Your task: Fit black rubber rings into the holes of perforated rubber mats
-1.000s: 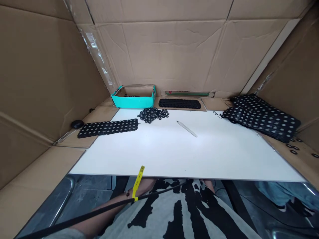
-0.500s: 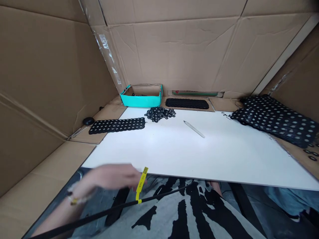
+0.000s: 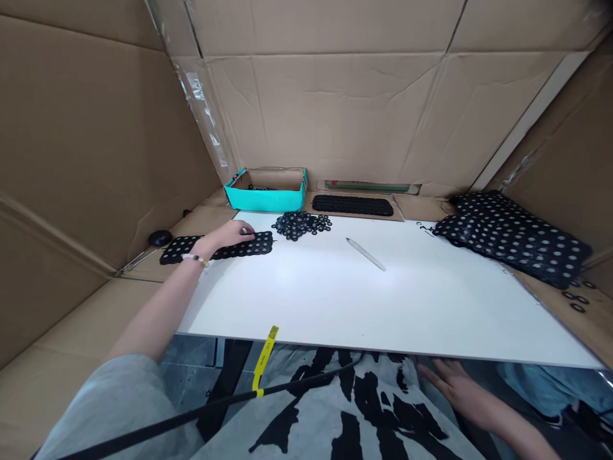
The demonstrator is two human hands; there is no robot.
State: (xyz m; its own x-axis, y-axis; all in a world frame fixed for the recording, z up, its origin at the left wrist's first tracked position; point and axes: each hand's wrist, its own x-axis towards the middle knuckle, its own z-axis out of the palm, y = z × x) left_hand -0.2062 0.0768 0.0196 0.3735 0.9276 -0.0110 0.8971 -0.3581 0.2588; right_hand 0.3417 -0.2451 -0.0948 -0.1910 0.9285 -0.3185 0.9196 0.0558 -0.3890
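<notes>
**Left hand [image 3: 221, 237] on the black perforated rubber strip [image 3: 256, 243]**

The strip lies at the far left corner of the white board [image 3: 431, 306], its long axis running roughly side to side; its left end reaches past the board onto the cardboard ledge [image 3: 205, 218]. The left hand is the nearer, coming from the near left and lying across the strip's middle; its fingers sit close together, pointing rightward along the strip, though I cannot tell whether they grip it. The right hand [image 3: 460, 390] is well apart, below the board's near edge, its fingers loosely spread and holding nothing; a heap of loose black rubber rings [image 3: 301, 225] sits just beyond the strip's right end; a stack of perforated sheets [image 3: 512, 237] lies far right.
</notes>
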